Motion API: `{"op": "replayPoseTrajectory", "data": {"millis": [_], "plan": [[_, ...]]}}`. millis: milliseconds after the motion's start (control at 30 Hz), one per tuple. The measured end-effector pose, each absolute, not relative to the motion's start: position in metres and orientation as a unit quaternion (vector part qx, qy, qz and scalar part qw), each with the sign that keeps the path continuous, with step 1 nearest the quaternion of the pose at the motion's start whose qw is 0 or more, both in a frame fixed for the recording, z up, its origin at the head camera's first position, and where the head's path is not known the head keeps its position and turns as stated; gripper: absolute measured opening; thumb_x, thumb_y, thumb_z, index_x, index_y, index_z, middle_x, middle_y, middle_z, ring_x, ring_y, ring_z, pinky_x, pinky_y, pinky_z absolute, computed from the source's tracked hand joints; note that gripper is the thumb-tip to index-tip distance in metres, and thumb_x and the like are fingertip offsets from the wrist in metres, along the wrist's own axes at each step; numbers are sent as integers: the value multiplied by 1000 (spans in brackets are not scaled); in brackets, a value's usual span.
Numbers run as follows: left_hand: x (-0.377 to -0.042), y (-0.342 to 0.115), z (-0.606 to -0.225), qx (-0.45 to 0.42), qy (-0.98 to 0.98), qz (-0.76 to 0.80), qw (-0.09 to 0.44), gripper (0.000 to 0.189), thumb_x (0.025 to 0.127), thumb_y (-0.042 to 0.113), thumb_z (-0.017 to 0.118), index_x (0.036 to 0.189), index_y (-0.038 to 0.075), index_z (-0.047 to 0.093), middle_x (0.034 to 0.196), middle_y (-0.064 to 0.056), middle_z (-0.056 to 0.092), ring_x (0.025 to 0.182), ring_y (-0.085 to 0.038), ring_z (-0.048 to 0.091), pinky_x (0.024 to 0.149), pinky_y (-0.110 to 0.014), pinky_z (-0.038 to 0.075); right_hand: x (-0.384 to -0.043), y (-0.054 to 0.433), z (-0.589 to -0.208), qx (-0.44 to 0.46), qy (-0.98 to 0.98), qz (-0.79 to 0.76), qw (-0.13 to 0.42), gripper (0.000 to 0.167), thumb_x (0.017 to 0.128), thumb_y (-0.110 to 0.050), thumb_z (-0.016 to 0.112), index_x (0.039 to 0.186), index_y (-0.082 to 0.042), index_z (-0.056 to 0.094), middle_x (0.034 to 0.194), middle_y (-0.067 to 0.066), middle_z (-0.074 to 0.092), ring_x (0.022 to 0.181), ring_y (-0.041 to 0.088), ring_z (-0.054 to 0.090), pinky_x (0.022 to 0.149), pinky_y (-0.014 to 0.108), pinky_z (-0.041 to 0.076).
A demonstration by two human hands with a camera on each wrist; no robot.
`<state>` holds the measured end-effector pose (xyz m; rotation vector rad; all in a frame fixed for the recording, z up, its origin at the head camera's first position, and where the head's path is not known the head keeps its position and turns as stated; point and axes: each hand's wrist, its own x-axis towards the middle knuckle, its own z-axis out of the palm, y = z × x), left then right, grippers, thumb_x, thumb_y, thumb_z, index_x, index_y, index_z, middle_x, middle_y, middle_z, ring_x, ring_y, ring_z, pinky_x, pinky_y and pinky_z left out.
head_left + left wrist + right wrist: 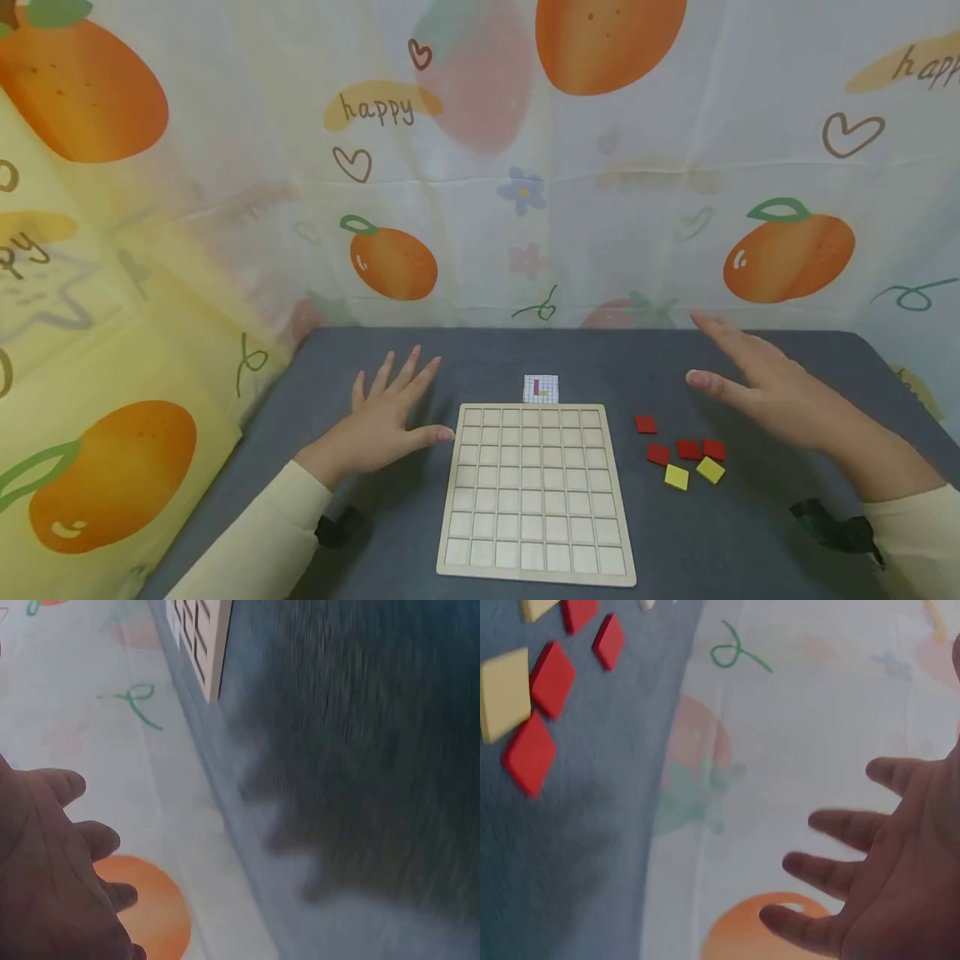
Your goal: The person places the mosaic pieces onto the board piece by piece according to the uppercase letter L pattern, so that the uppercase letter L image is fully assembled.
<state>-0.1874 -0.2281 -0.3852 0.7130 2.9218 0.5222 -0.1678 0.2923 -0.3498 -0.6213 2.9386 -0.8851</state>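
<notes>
My left hand (382,425) is spread with straight fingers over the dark table, its thumb tip right at the left edge of a wooden grid board (531,502). Nothing is in it. The right hand (780,396) hovers above the table's right side, fingers extended and thumb apart, holding nothing. Between the board and that hand lie several red square tiles (687,450) and two yellow square tiles (677,477). A small printed card (541,389) with a red and yellow pattern sits against the board's far edge. In the right wrist view the fingers (847,827) point away from the tiles.
The dark grey tabletop (480,358) ends at a fruit-printed curtain (637,208) behind it. More of this cloth (150,350) hangs along the left side. Black straps (341,527) show at both wrists beneath cream sleeves (258,533).
</notes>
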Motion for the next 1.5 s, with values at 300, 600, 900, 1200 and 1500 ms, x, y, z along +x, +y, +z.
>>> {"op": "replayPoseTrajectory", "data": {"millis": [300,600,900,1200,1500], "plan": [[-173,-207,-418,247,920,292,88,90,108,52,66,178,25,15,181,-7,0,163,-47,-10,115,-79,-11,-165,283,-384,-206,879,-431,16,70,117,-23,50,177,-16,15,169,30,34,148,59,36,103,83,34],[-169,-201,-449,276,885,343,149,92,107,56,67,176,16,21,182,-6,6,165,-34,-3,121,-72,-6,-169,269,-421,-166,848,-502,30,61,118,-22,48,170,0,27,156,34,49,143,57,43,107,80,33],[-170,-205,-459,293,907,275,127,125,81,75,85,175,16,27,182,1,8,166,-27,2,123,-68,1,-174,261,-454,-134,876,-461,33,59,110,-28,70,158,1,51,143,18,64,124,36,61,95,48,55],[-175,-200,-460,303,908,264,118,126,79,74,86,175,15,28,182,0,10,166,-28,4,123,-69,2,-175,262,-461,-148,897,-416,25,38,102,-23,82,134,-4,75,136,14,58,122,36,55,98,58,48],[-173,-202,-458,299,908,264,126,125,81,73,87,175,14,28,182,-1,10,166,-29,3,123,-69,1,-174,256,-462,-132,906,-402,12,20,99,-15,84,118,-11,78,128,9,63,113,31,58,93,55,49]]}}
